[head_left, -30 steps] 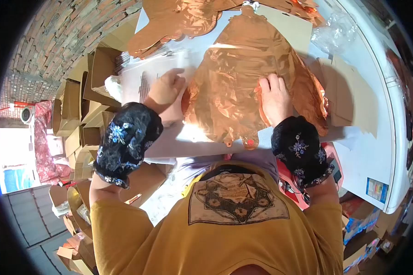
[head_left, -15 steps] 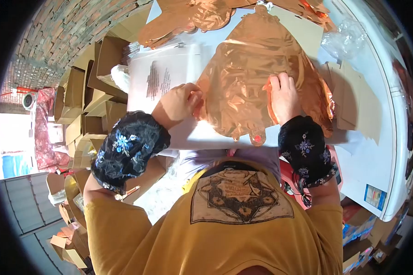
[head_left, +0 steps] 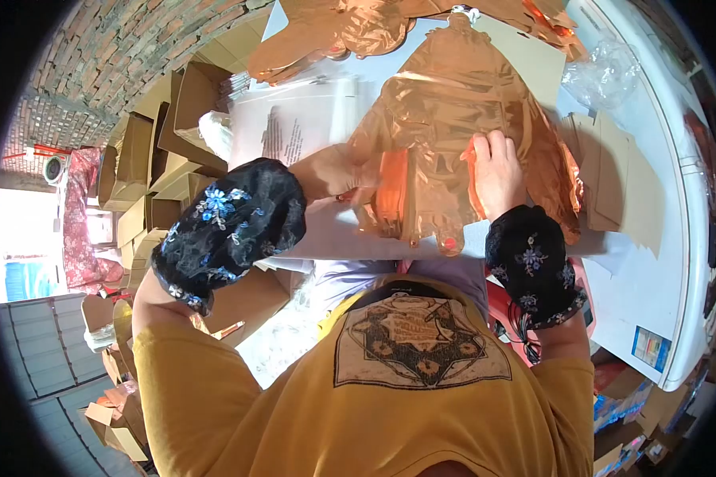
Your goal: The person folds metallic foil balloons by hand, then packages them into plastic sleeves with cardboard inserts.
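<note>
A flat, shiny copper-coloured foil balloon (head_left: 433, 111) lies spread on the table in front of me, its narrow end tied with white at the far side. My right hand (head_left: 498, 175) has its fingers closed on a folded, brighter orange part of the foil, near the middle. My left hand (head_left: 344, 171), blurred by motion, is at the balloon's left edge, beside a flap (head_left: 392, 189) that is turned inward with its orange side up. Its fingers are smeared against the foil. A small red dot (head_left: 450, 242) shows on the tab at the near edge.
More copper foil balloons (head_left: 358, 28) lie at the table's far side. Printed clear plastic bags (head_left: 282, 127) are stacked at left. Cardboard pieces (head_left: 620, 171) and crumpled clear plastic (head_left: 605, 71) lie at right. Open cardboard boxes (head_left: 159, 143) are piled left of the table.
My left hand has moved right and inward, and the balloon's left edge is now folded over, showing an orange flap. My right hand stays on its fold.
</note>
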A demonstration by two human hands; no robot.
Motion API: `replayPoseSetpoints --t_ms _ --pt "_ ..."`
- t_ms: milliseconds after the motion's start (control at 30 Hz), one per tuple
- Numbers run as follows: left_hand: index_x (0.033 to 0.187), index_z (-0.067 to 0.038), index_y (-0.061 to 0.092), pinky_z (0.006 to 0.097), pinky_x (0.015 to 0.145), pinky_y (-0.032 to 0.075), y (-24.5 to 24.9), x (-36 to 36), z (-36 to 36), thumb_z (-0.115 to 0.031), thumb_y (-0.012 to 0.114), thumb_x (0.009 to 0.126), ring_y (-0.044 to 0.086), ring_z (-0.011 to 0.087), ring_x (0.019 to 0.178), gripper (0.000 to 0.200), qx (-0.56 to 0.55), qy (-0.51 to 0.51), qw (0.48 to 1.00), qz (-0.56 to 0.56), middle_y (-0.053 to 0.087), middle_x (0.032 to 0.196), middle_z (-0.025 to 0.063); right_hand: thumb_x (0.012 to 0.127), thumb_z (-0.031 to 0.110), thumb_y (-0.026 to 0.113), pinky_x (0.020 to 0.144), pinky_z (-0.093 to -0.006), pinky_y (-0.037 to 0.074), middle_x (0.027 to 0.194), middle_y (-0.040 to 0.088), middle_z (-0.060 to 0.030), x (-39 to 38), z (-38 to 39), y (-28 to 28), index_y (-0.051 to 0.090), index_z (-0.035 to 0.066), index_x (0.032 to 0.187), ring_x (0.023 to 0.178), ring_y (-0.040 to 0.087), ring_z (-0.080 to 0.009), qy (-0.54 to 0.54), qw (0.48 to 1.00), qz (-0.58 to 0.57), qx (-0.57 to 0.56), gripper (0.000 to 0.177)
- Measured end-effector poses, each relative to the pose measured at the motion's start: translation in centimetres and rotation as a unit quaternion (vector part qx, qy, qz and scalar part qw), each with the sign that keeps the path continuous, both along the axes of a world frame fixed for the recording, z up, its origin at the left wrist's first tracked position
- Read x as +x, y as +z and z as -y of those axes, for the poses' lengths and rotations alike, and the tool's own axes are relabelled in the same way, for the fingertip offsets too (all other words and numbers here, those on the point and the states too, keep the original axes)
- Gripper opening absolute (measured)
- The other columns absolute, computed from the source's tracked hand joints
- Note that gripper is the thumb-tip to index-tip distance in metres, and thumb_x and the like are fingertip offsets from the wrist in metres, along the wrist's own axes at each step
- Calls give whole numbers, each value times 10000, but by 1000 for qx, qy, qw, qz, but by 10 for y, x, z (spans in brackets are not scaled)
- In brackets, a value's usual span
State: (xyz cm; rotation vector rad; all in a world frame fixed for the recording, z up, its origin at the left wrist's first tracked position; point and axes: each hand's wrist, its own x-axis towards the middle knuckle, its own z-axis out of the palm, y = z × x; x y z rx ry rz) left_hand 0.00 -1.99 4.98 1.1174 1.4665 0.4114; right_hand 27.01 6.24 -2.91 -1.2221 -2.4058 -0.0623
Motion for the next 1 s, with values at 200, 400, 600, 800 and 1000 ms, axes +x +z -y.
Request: replayPoseSetpoints --t_ms 200,400,600,800,1000 --pt "1070 -109 609 223 601 420 33 37 -2 -252 676 945 468 30 653 201 -89 134 973 167 559 829 -76 842 96 555 883 -364 467 1057 498 -99 0 -2 -6 527 73 1073 1003 503 -284 10 1000 -3 21 234" --pt "1146 -55 574 293 885 517 9 73 -20 -284 592 997 637 151 1009 274 -6 83 934 347 637 1056 46 777 195 635 874 -375 428 985 511 -103 2 8 26 585 108 964 988 492 -282 78 993 90 -8 212" --pt "1079 -16 602 403 823 483 -34 73 -8 19 568 879 595 399 929 205 482 1 853 -202 592 998 165 815 281 617 869 -334 406 1047 590 -82 3 6 10 635 105 1008 1021 485 -250 70 997 -7 37 262" --pt "1054 -40 607 421 864 476 -36 83 6 -22 660 769 550 356 988 291 502 -87 823 -252 563 1088 144 775 210 640 866 -358 496 1114 541 -111 4 2 5 594 41 1023 1023 513 -291 56 996 -65 -7 304" --pt "1166 -33 614 425 985 462 -48 90 10 -51 670 827 536 359 1186 344 523 -116 802 -265 545 1283 173 726 218 681 778 -399 478 993 476 -104 7 -2 5 556 78 1026 924 507 -312 101 989 -111 12 354"
